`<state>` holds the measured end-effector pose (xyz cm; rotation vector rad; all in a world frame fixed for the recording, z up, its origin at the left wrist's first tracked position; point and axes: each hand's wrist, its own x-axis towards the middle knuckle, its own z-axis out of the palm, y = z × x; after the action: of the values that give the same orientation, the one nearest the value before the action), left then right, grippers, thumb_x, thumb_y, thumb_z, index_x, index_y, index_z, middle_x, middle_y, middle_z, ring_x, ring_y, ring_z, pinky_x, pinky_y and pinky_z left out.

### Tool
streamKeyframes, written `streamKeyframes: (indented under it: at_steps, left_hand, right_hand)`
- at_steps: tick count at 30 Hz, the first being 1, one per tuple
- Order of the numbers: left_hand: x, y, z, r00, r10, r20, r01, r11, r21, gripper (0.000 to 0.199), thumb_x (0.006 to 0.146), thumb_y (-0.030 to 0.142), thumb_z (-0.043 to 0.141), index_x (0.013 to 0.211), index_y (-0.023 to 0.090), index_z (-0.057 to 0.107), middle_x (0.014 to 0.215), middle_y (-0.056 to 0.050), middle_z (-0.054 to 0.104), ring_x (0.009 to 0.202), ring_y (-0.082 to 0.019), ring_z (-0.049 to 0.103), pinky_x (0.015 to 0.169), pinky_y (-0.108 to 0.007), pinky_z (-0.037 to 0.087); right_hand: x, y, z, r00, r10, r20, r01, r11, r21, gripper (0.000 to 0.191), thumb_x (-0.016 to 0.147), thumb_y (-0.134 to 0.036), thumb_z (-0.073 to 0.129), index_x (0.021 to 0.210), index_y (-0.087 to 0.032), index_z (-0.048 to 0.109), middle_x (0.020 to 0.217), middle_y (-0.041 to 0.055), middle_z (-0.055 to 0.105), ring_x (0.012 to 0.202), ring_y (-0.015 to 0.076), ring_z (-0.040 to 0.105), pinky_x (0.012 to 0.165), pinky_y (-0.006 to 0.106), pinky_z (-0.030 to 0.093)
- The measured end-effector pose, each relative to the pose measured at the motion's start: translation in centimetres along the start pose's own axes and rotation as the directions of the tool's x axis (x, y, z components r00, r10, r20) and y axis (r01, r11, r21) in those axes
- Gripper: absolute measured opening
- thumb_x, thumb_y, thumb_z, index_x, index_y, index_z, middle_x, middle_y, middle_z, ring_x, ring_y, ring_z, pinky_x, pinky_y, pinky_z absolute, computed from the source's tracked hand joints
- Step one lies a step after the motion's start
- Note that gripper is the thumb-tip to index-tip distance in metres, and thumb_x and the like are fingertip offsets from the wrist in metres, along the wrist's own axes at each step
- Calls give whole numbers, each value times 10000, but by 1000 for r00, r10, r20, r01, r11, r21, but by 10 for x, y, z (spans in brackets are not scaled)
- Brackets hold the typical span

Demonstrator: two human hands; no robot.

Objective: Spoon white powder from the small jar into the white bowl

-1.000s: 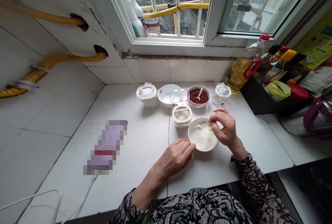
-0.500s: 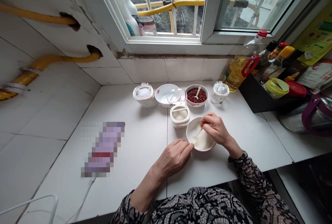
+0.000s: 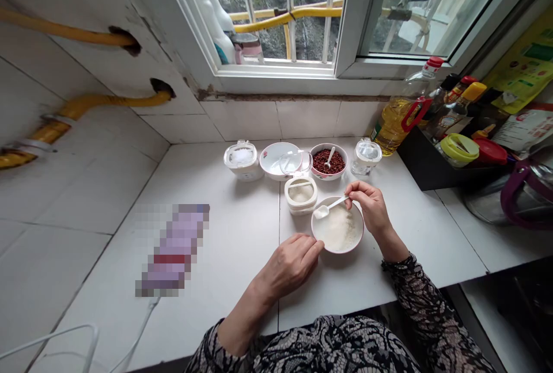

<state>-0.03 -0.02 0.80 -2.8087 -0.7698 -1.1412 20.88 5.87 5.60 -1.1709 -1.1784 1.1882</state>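
Observation:
Between finger and thumb, my right hand (image 3: 367,206) pinches the handle of a small white spoon (image 3: 334,206). The spoon's bowl end points left, over the far left part of a white bowl (image 3: 318,239) with a thin pinkish rim. White grainy powder (image 3: 339,229) lies in that bowl, heaped to the right. My left hand (image 3: 294,257) is closed at the bowl's near left rim, its fingertips gripping the edge. Just behind and to the left stands a square white jar (image 3: 301,204), its clear lid (image 3: 296,162) flipped up, with pale contents inside.
At the back stand a lidded white jar (image 3: 242,168), a white bowl (image 3: 274,157), a bowl of dark red beans (image 3: 328,161) with a small spoon, and a clear jar (image 3: 366,157). Right are an oil bottle (image 3: 391,125) and a black condiment box (image 3: 421,159). A blurred phone-like object (image 3: 177,249) lies left.
My right hand has lifted the spoon out of the powder and turned it so its end points left above the bowl. My left hand stays at the rim.

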Motion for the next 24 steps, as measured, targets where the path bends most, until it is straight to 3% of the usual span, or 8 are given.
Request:
streamKeyframes:
  at_steps: [9,14,16,18,21,24]
  left_hand:
    - [-3,-1,2,1000,-9,11,9,1000,20,226,961,38,373,1045,124,564,802,-68,676,689,-168,644,694,-335,593]
    - [-3,0,2,1000,-6,6,6,1000,16,210,963,31,380,1027,113,562,793,-72,678,688,-173,647,684,-334,592]
    - [-2,0,2,1000,-8,4,8,1000,18,208,964,32,383,1027,115,564,791,-69,677,687,-171,648,692,-334,593]
    - [-3,1,2,1000,-12,6,12,1000,20,215,965,37,382,1028,123,569,790,-65,675,688,-169,649,701,-336,596]
    - [-3,0,2,1000,-13,7,13,1000,19,224,961,34,378,1016,129,573,787,-66,674,693,-170,653,703,-337,599]
    - [-3,0,2,1000,-16,9,15,1000,17,223,962,35,377,1019,128,572,793,-65,676,697,-169,650,701,-336,597]
  right_hand:
    - [-2,0,14,995,-100,-19,100,994,48,137,807,-338,630,843,-206,635,629,-14,651,638,158,620,706,325,519]
    - [-6,1,17,970,-230,-76,225,972,-67,107,911,-314,566,928,-217,606,710,2,673,704,173,658,741,341,538]
    - [-7,2,19,929,-369,-37,351,906,-235,87,946,-276,533,950,-228,605,776,24,696,758,189,666,791,370,535]
    - [-6,4,20,844,-523,123,520,738,-429,103,943,-209,519,945,-237,618,815,38,714,789,204,660,885,418,508]
    - [-5,4,20,707,-602,371,694,489,-529,185,908,-120,495,944,-241,630,822,33,728,763,206,646,969,460,459]
    - [-7,-1,15,674,-650,351,715,455,-531,204,892,-103,488,944,-244,624,808,22,727,727,203,645,947,466,466]
